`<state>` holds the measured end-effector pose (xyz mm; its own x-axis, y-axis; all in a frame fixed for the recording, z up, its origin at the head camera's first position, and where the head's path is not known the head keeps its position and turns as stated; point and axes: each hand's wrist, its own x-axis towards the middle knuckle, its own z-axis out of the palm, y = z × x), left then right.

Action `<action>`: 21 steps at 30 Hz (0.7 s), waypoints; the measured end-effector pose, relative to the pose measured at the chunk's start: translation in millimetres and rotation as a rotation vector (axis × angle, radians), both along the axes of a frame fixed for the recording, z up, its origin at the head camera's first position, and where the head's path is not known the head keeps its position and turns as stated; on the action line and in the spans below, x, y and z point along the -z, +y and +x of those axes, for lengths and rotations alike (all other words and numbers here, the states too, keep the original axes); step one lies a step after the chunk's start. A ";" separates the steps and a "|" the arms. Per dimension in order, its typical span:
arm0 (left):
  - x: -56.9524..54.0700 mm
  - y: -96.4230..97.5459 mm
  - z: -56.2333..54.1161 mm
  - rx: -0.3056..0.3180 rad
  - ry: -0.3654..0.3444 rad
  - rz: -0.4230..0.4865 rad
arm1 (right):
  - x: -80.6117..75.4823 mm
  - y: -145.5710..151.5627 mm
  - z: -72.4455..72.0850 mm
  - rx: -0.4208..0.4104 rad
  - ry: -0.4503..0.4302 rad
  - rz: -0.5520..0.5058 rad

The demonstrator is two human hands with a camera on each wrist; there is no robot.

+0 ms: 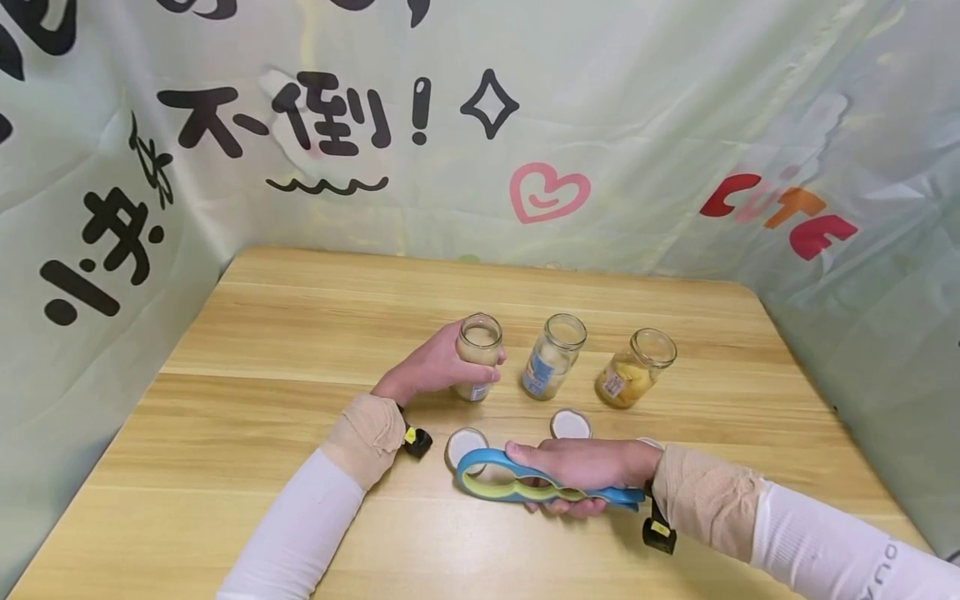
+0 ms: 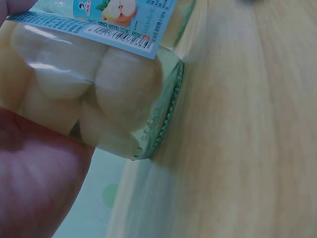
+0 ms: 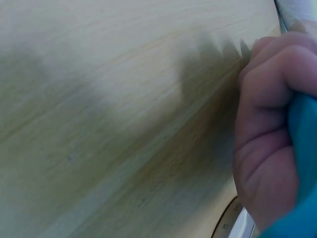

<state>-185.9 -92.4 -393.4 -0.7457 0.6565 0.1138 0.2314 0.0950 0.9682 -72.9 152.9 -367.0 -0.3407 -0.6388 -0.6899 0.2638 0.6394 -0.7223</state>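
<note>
My left hand grips an open glass jar, its thumb and fingers wrapped round the sides. Pale round fruit pieces fill this jar in the left wrist view, where a light-blue label with a barcode shows and the base is at the wooden tabletop. In my right hand is a blue and green jar opener, its handles gripped and its looped end pointing left. Beneath that loop lies a jar lid, white inside up, partly covered by the opener.
Right of the held jar stand a lidless jar with a blue label and a lidless jar of yellow fruit. Another lid lies behind my right hand, and a third lid peeks out by the wrist. A printed cloth hangs behind the table.
</note>
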 end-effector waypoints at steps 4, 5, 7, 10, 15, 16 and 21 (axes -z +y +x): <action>-0.4 -0.2 0.3 -0.003 -0.006 0.002 | 0.2 0.1 0.6 -0.004 0.004 -0.008; -0.5 -0.2 0.4 -0.004 -0.007 0.001 | 0.3 0.2 0.7 -0.006 0.006 -0.009; -0.6 -0.3 0.5 -0.006 -0.009 -0.002 | 0.4 0.3 0.8 -0.009 0.010 -0.011; -0.6 -0.4 0.3 -0.008 -0.011 -0.005 | 0.6 0.5 0.8 -0.014 0.013 -0.013; -0.3 -0.1 -0.2 -0.007 -0.012 -0.007 | 1.1 0.7 0.6 -0.013 0.012 -0.015; -0.1 0.0 -0.3 -0.007 -0.011 -0.008 | 1.3 0.7 0.7 -0.012 0.013 -0.014; 0.1 -0.2 -0.6 -0.006 -0.009 -0.009 | 2.0 1.3 1.1 -0.018 0.024 -0.011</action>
